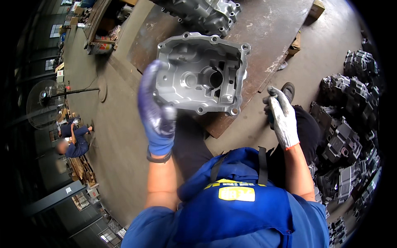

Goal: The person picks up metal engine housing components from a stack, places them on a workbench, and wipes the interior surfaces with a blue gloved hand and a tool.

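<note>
A grey cast-metal housing (194, 82), open side up, lies over the near corner of a brown metal-topped table (264, 29). It has a bolt-hole rim and a round bore. My left hand (157, 111), in a blue-purple glove, is at its left edge, thumb over the near left corner; the hand is smeared by motion and its far fingers are partly hidden. My right hand (283, 118), in a whitish glove with an orange cuff, hangs apart to the right of the housing. Its fingers are curled together, and whatever they may hold is hidden.
Another grey casting (206, 14) rests farther back on the table. Many similar castings (343, 140) are piled along the right. Small cardboard boxes (294, 44) stand beyond the table's right edge. At the left are a standing fan (43, 97) and a seated person (76, 140) in blue.
</note>
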A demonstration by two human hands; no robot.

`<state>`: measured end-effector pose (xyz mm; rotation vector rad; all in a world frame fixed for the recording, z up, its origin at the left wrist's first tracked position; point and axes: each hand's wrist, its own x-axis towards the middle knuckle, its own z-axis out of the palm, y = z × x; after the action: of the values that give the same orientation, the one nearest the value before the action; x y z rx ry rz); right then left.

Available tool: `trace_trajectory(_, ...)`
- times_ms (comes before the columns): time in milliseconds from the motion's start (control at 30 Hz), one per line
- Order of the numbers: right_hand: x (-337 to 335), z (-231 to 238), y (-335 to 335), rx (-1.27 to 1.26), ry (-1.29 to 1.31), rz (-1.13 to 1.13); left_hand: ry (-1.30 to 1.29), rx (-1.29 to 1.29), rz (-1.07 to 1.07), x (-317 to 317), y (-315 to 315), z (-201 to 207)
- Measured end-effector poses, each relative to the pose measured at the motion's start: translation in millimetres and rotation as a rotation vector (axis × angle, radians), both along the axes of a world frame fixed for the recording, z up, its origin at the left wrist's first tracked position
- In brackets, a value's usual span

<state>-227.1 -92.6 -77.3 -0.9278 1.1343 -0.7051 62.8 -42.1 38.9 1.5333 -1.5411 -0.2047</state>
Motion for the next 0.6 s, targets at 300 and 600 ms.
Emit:
trace_trajectory(300, 5, 16, 18, -0.183, 0.028, -0.062, -0.201, 0.444, -0.345, -5, -7, 0)
trace_trajectory(600, 2, 54, 22, -0.205, 0.009, 0.019, -0.351, 0.364, -0.222, 20, 8, 18)
